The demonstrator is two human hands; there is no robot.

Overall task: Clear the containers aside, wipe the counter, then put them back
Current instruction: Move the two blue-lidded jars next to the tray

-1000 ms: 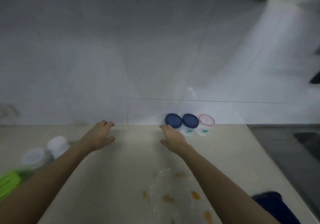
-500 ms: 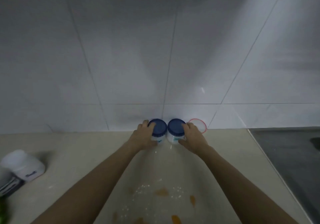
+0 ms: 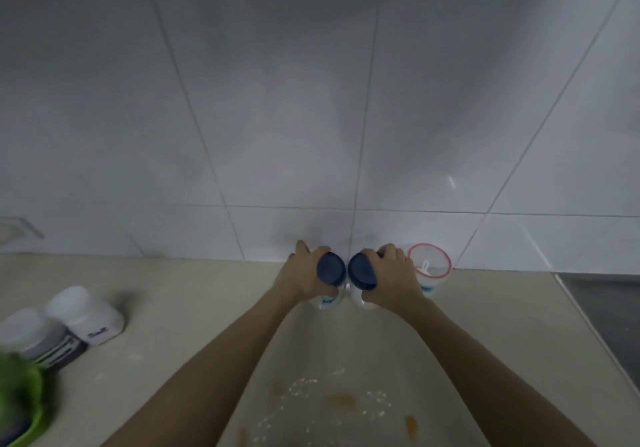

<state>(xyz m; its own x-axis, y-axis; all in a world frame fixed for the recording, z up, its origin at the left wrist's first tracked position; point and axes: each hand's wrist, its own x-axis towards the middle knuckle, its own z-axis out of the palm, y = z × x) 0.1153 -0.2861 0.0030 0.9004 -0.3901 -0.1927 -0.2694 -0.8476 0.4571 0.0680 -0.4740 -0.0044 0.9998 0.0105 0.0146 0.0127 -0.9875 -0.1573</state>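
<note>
Both blue-lidded jars gripped and tipping off the back edge

Half a second ago the jars stood upright under arriving fingers; now the left hand (image 3: 304, 278) wraps the left blue-lidded jar (image 3: 330, 278) and the right hand (image 3: 391, 278) wraps the right blue-lidded jar (image 3: 362, 278), both tilted inward. The clearing looks underway; the red-rimmed container (image 3: 431, 268) waits, spills (image 3: 341, 400) unwiped on the surface (image 3: 194, 308).

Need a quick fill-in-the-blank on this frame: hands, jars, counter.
1. Each hand grips a jar with a ____ lid: left hand, right hand.
2. The red-rimmed container stands to the ____ of the right hand.
3. Orange stains and white crumbs lie on the ____.

Missing: blue; right; counter
</note>
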